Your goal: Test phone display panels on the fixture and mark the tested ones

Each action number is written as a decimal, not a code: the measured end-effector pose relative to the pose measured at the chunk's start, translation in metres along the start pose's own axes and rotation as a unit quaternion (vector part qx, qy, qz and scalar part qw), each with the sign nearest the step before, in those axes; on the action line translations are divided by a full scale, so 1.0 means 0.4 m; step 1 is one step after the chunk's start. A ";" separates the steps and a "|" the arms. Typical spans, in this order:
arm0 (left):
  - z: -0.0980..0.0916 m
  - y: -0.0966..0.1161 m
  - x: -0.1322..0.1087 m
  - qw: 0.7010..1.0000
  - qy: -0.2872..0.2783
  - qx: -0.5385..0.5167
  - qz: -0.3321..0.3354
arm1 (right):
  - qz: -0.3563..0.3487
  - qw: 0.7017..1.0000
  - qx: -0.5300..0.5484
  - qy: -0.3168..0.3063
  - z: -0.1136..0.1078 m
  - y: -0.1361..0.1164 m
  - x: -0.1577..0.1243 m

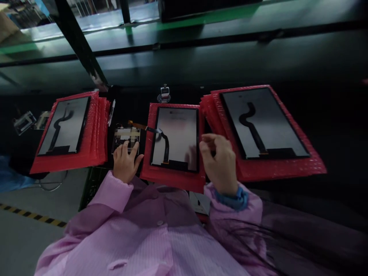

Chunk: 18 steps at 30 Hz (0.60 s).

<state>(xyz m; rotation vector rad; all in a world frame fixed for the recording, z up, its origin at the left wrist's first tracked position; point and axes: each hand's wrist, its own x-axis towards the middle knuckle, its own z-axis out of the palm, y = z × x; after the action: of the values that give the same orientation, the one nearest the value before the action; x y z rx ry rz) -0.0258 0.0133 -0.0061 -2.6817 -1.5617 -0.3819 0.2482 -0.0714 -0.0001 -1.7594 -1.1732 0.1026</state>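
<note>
My left hand point(125, 163) rests with fingers spread on a small circuit board point(126, 135) with tan tape across it. An orange-ended ribbon cable point(140, 125) runs from above the board to the middle display panel point(181, 138). That panel lies flat, its whitish face up, on a red bubble-wrap sheet point(174, 181). A dark flex cable point(166, 147) curves over its lower left part. At the panel's right edge is my right hand point(220, 163), its fingers curled in toward the thumb. Whether anything thin sits between those fingertips cannot be made out.
Similar panels lie on stacked red bubble-wrap at left point(67, 126) and right point(266, 122). A pen point(112, 112) lies beside the left stack. A small metal counter point(164, 94) stands behind the middle panel. Small boards point(24, 122) sit far left. A green post point(76, 42) rises behind.
</note>
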 end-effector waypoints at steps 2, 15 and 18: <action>-0.002 0.011 -0.006 0.998 0.037 -0.042 0.012 | 0.032 0.998 -0.006 -0.049 -0.006 0.000 -0.062; -0.007 0.097 0.025 0.945 -0.035 -0.324 0.002 | 0.239 0.955 0.175 -0.010 -0.001 -0.112 -0.130; -0.047 0.070 0.061 0.892 -0.117 -0.430 -0.069 | 0.130 0.962 0.241 -0.024 -0.019 -0.218 -0.110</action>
<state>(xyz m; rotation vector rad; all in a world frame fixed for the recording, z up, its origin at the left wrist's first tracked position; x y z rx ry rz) 0.0059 0.0177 0.0205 -3.3387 -2.0205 -1.0001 0.1713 -0.1046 0.0512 -1.4672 -0.8523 0.5438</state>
